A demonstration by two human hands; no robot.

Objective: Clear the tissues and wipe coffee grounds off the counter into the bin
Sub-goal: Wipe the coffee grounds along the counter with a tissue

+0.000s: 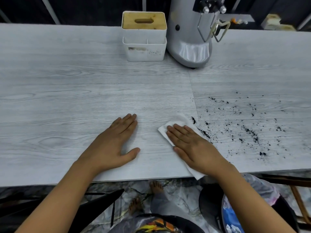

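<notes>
My right hand [191, 145] lies flat on a white tissue [178, 122], pressing it onto the pale wood-grain counter [67, 98] near the front edge. One corner of the tissue hangs over that edge. Black coffee grounds [244, 128] are scattered over the counter to the right of the tissue, and a small ridge of them lies along its right side. My left hand [117, 143] rests palm down on the bare counter to the left, fingers together, thumb spread, holding nothing. Below the counter edge at the lower right is a dark round bin [208, 204] with a blue liner.
A white tissue box with a wooden lid [143, 36] stands at the back centre. A silver coffee grinder [191, 36] stands right beside it. A dark chair [101, 199] and my bare feet [156, 187] are below the counter on a marbled floor.
</notes>
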